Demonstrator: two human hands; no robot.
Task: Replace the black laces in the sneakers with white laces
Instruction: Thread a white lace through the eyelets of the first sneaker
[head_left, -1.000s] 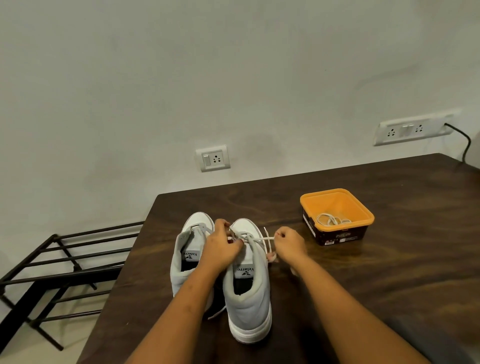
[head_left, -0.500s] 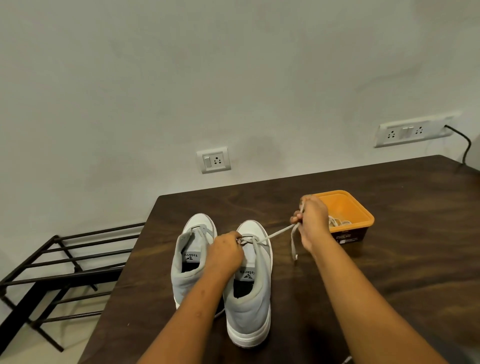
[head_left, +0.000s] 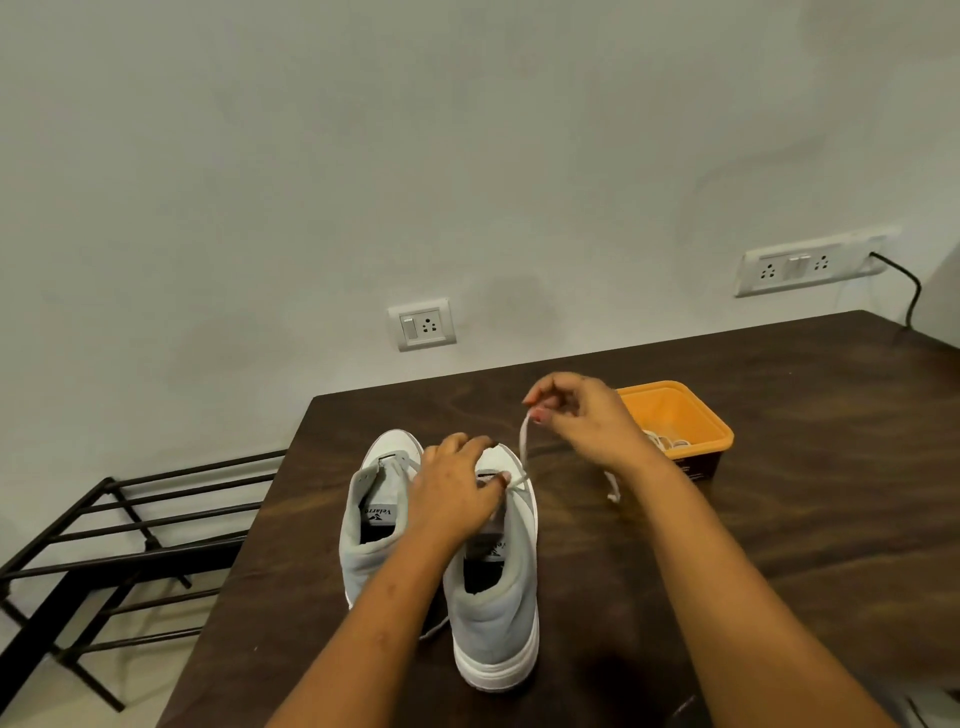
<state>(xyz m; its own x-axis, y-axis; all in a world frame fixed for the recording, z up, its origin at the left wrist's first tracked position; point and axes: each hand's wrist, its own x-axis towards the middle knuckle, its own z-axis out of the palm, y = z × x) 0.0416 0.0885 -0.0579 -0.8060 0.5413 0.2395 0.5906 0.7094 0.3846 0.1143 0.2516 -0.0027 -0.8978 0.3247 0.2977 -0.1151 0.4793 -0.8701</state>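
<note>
Right hand (head_left: 589, 418) fingers (head_left: 540, 414) are pinched together on the white lace (head_left: 523, 447), holding it raised above the sneaker (head_left: 498, 597). Left hand (head_left: 452, 493) fingers curl over the sneaker's front, with the thumb at the eyelet. A second sneaker (head_left: 371, 499) stands just left of the sneaker. An orange tub (head_left: 691, 415) sits to its right on the bench (head_left: 805, 509).

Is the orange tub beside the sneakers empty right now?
No, a coil of white lace lies inside the orange tub at its near wall.

grey-white sneakers (head_left: 493, 582), white lace (head_left: 523, 447), orange tub (head_left: 685, 415), dark table (head_left: 805, 467)
</note>
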